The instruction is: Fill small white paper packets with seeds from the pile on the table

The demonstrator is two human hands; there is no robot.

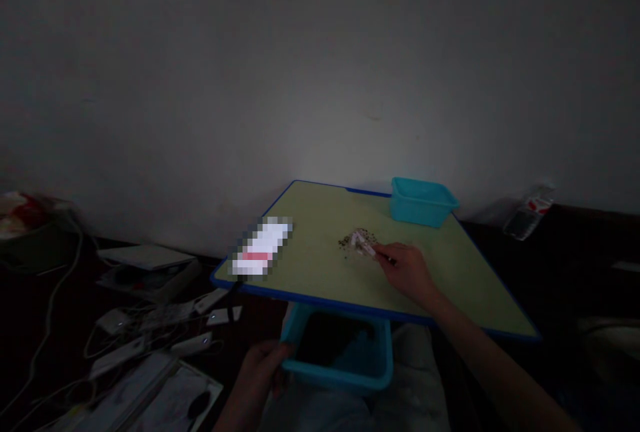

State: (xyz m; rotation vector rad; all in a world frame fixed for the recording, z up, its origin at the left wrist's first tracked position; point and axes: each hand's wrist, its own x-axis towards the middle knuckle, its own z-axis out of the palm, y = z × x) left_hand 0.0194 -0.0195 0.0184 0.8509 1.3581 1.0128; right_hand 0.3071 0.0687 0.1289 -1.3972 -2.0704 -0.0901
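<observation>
My right hand (pixel 406 269) is closed on the near end of a thin whitish piece (pixel 361 241) that looks like crumpled tissue or paper; the dimness hides its exact kind. Its far end touches a scatter of small dark crumbs (pixel 345 243) on the yellowish tabletop (pixel 310 219). Below the table's near edge, my left hand (pixel 266 363) grips the left rim of a blue plastic basin (pixel 340 377), which rests on my lap. Dark matter lies inside that basin, too shadowed to make out.
A second blue basin (pixel 423 204) stands at the table's back right corner. A bright phone-like screen (pixel 263 247), blurred out, is at the left edge. White chargers and cables (pixel 120 352) litter the floor at left. A pale wall (pixel 320 85) rises behind the table.
</observation>
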